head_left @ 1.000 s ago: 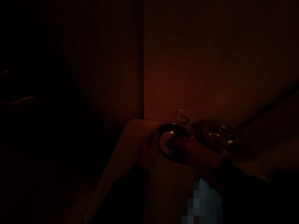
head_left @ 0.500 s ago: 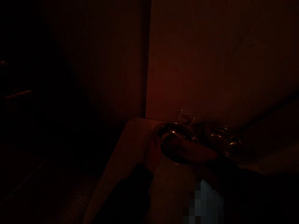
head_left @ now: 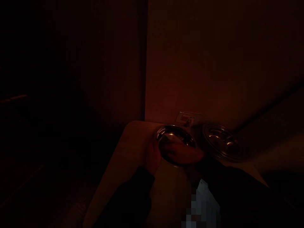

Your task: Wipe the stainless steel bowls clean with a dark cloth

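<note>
The light is very dim. A round, shiny metal plate (head_left: 182,134) with a raised rim lies on the wooden table. My left hand (head_left: 153,156) grips its left edge, thumb and fingers at the rim. My right hand (head_left: 181,152) reaches in from the right over the plate, with bent fingers pressed down on its inside. A faint pale patch, perhaps thin cloth or paper, shows by those fingertips, but the dark hides what it is. To the right sit more metal plates (head_left: 215,127), seemingly stacked.
The wooden table (head_left: 129,142) has a rounded far-left corner and meets a wall (head_left: 190,63). A socket plate (head_left: 188,117) is on the wall behind the metal plate. Something pale and partly blurred (head_left: 206,202) lies near the front. Deep shadow covers the left side.
My right hand has moved slightly left across the inside of the plate, its fingers more bent. My left hand stays on the rim. The whole view has shifted a little.
</note>
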`<state>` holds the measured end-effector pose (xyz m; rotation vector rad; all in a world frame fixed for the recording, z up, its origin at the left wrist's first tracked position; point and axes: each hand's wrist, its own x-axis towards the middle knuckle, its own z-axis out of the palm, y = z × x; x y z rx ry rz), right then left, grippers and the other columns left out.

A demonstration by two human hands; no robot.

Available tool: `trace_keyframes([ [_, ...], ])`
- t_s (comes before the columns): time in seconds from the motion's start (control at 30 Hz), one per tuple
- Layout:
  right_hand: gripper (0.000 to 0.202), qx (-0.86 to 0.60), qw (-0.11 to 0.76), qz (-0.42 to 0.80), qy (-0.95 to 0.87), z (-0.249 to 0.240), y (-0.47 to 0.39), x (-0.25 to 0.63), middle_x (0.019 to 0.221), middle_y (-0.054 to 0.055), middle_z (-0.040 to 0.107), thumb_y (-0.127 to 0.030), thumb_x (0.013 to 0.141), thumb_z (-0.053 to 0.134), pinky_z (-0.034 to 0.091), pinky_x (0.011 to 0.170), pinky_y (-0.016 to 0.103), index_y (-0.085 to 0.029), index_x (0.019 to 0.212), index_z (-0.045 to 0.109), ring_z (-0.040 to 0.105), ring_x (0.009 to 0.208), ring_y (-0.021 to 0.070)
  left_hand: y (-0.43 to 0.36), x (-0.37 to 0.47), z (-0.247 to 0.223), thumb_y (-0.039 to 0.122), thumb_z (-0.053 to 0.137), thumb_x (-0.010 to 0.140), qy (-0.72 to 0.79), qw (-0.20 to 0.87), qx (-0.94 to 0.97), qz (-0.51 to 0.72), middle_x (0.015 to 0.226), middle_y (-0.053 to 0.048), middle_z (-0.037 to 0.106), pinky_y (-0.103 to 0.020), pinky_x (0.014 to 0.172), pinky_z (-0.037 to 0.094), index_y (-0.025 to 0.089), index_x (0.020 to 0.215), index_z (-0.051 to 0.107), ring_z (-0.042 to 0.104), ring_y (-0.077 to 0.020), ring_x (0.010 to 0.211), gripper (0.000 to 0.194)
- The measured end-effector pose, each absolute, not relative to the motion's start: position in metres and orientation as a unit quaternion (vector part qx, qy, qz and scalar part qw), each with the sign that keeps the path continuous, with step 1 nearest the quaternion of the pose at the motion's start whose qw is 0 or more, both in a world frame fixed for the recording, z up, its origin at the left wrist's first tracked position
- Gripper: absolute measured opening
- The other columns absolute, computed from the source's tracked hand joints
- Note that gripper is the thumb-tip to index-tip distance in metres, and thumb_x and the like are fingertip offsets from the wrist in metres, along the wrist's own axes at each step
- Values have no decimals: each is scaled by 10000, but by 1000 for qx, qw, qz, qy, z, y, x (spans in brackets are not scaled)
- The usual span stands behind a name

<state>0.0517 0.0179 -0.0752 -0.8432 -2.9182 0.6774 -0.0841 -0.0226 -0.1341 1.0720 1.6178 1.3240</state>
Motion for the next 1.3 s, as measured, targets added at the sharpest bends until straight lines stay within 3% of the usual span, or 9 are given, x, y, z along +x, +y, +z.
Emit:
trace_keyframes([
  [0.2, 342, -217, -43, 279, -934, -65, 7, 65, 1164, 62, 698, -71, 830, 508, 490, 945, 252, -173, 1104, 686, 649, 1057, 164, -25, -85, -130, 214, 357, 954, 638, 387, 414, 521, 1373, -147, 574, -356, 1113, 371, 102, 1297, 571, 529, -233, 1293, 420],
  [0.4, 444, -288, 4, 223, -931, -85, 15, 52, 1358, 141, 574, -66, 858, 471, 375, 1104, 403, -149, 1280, 579, 485, 1300, 233, -24, -88, -132, 235, 356, 962, 633, 380, 435, 515, 1367, -149, 579, -362, 1107, 382, 103, 1297, 576, 542, -232, 1278, 422],
  [0.57, 376, -358, 6, 177, -917, -91, 33, 64, 1291, 187, 606, -112, 881, 473, 411, 1057, 426, -112, 1232, 606, 541, 1235, 276, -24, -89, -129, 205, 352, 961, 631, 375, 457, 502, 1380, -165, 563, -340, 1125, 357, 60, 1308, 562, 534, -222, 1285, 431],
  [0.77, 259, -386, -4, 155, -909, -87, 38, 88, 1141, 165, 674, -144, 900, 497, 448, 989, 402, -140, 1081, 683, 607, 1108, 271, -24, -88, -132, 228, 356, 961, 615, 373, 462, 519, 1352, -140, 594, -343, 1106, 384, 98, 1297, 579, 555, -216, 1263, 424],
  [1.07, 332, -320, 20, 187, -929, -92, 31, 60, 1234, 175, 638, -83, 877, 492, 419, 1047, 431, -100, 1176, 634, 556, 1194, 264, -21, -89, -132, 199, 382, 945, 627, 369, 455, 514, 1332, -122, 612, -354, 1108, 376, 141, 1242, 619, 563, -215, 1250, 384],
  [1.17, 365, -266, 12, 218, -939, -86, 22, 57, 1245, 123, 646, -52, 842, 514, 387, 1080, 409, -146, 1165, 655, 540, 1226, 242, -21, -88, -132, 222, 376, 952, 628, 371, 445, 519, 1328, -132, 612, -343, 1089, 394, 132, 1249, 609, 570, -217, 1239, 388],
  [1.3, 371, -200, -20, 266, -943, -73, 10, 67, 1166, 52, 697, -42, 821, 530, 453, 1009, 338, -219, 1102, 695, 606, 1142, 194, -21, -87, -133, 247, 371, 954, 625, 378, 434, 527, 1325, -141, 612, -353, 1076, 402, 114, 1263, 596, 574, -232, 1232, 405],
])
